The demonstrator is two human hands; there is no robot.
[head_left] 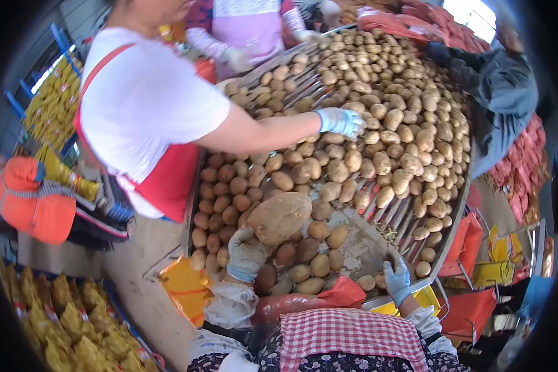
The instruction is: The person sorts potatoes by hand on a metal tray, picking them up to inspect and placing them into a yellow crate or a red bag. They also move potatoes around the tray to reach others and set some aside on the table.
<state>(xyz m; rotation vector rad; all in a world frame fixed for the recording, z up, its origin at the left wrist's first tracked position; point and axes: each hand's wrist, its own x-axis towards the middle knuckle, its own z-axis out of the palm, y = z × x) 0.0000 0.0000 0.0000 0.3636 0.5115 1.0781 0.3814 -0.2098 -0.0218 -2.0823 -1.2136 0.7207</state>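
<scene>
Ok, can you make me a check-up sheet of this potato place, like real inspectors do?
Surface: metal table, mostly covered.
Job's things: many potatoes; one big potato looks larger than the rest.
Clutter: red plastic at the near edge; straw-like bits.
Hands: left hand, gloved, holds the big potato; right hand, gloved, is open by the near edge.
Cables: nothing seen.
Surroundings: co-worker's hand among the potatoes; yellow sacks.

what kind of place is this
Likely a potato sorting and packing shed: rounded, tan-brown potatoes are spread over a grey metal table with slatted sections, gloved people stand around it, and bulging yellow mesh sacks are stacked behind.
</scene>
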